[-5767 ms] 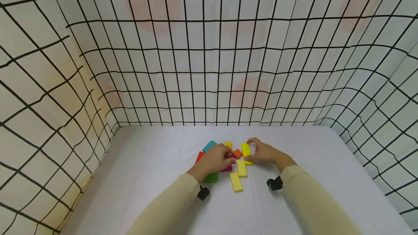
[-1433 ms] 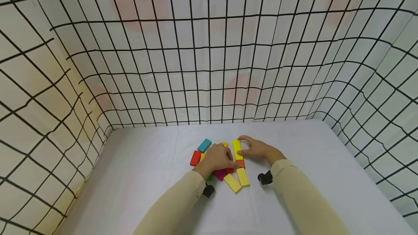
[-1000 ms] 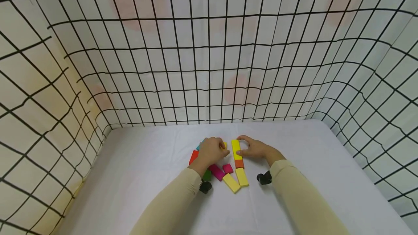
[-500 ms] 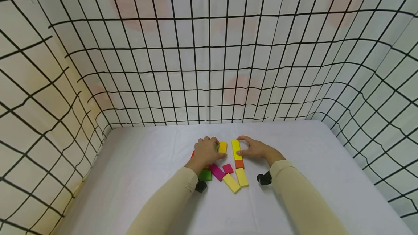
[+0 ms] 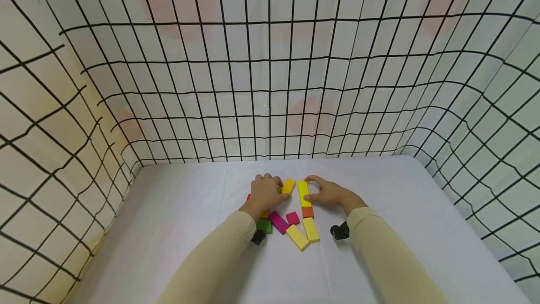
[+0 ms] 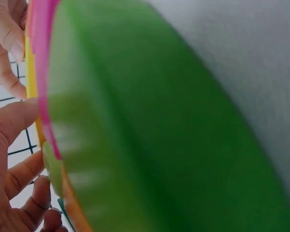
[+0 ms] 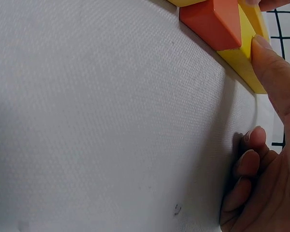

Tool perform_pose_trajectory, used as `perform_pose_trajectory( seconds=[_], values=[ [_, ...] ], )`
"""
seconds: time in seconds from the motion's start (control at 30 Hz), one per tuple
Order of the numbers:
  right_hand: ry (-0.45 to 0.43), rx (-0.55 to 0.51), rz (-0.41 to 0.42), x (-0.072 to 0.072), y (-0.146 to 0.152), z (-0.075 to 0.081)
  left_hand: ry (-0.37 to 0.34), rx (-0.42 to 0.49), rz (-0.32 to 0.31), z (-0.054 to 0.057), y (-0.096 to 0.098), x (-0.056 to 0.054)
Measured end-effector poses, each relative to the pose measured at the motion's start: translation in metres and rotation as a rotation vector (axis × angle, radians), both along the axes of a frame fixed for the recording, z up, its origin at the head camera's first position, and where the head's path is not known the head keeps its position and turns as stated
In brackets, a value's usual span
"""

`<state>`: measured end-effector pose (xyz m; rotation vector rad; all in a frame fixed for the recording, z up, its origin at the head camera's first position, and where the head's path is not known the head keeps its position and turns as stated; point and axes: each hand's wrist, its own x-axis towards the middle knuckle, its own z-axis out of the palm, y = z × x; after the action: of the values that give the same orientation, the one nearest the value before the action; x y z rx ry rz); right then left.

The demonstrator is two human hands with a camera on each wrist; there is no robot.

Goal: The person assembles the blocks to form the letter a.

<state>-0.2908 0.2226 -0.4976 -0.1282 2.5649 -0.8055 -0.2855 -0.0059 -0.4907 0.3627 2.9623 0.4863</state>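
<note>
In the head view my left hand (image 5: 265,195) is over the left part of a group of coloured blocks, thumb and index finger pinching an orange-yellow block (image 5: 288,185). Part of a green piece shows under that hand. Across a small gap, my right hand (image 5: 333,193) holds a bright yellow block (image 5: 303,190), its thumb on the side and index finger at the far end. Against that block's near end sits a small orange block (image 5: 307,212), followed by a pale yellow block (image 5: 311,230). The right wrist view shows the right thumb (image 7: 270,65) pressing the yellow side.
Nearer me lie a second pale yellow block (image 5: 297,237), a small pink block (image 5: 293,218), a magenta block (image 5: 279,222) and a green block (image 5: 264,226). Red and orange pieces are partly hidden by the left hand. Black grid netting (image 5: 270,93) surrounds the white table (image 5: 177,229).
The orange block has been straightened into line with the bright yellow one. My left hand has moved away from it to the orange-yellow block, whose far end now leans right. The right hand stays put lately.
</note>
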Motion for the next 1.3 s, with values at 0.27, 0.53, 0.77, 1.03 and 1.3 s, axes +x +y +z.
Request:
perform_pose_trajectory(
  seconds=[0.27, 0.53, 0.77, 1.03, 1.3],
  values=[
    [-0.001, 0.009, -0.004, 0.000, 0.000, 0.000, 0.055, -0.020, 0.036, -0.003, 0.001, -0.006],
    [-0.010, 0.012, -0.017, 0.001, 0.000, 0.000, 0.065, -0.025, 0.067, 0.000, 0.005, -0.009],
    [-0.013, 0.014, -0.030, 0.000, 0.000, 0.000, 0.079, -0.016, 0.081, -0.004, 0.006, -0.013],
    [-0.032, 0.011, -0.042, -0.003, 0.001, -0.001, 0.074, 0.081, 0.130, -0.012, 0.005, -0.021],
    [-0.033, -0.004, -0.036, -0.001, 0.002, 0.000, 0.028, 0.202, 0.186, -0.016, 0.005, -0.025]
  ],
)
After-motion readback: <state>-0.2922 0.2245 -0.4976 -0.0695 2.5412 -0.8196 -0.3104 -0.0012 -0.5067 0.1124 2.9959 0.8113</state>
